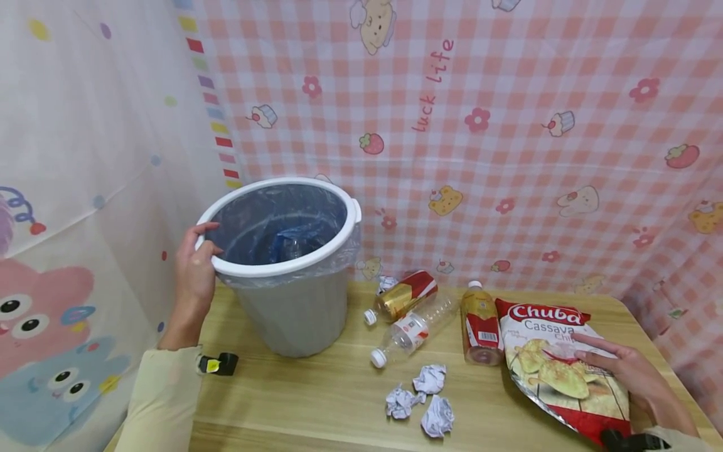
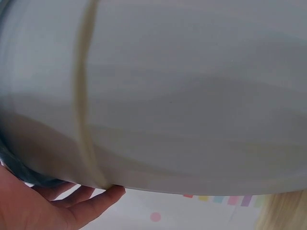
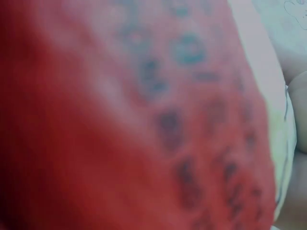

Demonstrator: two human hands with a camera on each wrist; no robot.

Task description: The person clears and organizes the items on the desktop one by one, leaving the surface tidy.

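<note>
My left hand (image 1: 194, 273) grips the white rim of a grey trash can (image 1: 294, 314) on its left side. A clear liner hangs over the rim, and inside lie a clear plastic bottle and some blue plastic. In the left wrist view the can's wall (image 2: 192, 96) fills most of the picture, with my fingers at its lower left. At the table's right, my right hand (image 1: 641, 373) holds a red and white bag of cassava chips (image 1: 565, 376) by its right side. Close up in the right wrist view, the bag's red printed surface (image 3: 206, 120) is blurred.
Between can and bag lie a gold-and-red labelled bottle (image 1: 403, 298), a clear bottle (image 1: 415, 326) and another red-labelled bottle (image 1: 481, 326). Several crumpled paper balls (image 1: 430, 379) lie in front of them, with one more (image 1: 386, 284) behind. A checked curtain (image 1: 429, 176) hangs behind the table.
</note>
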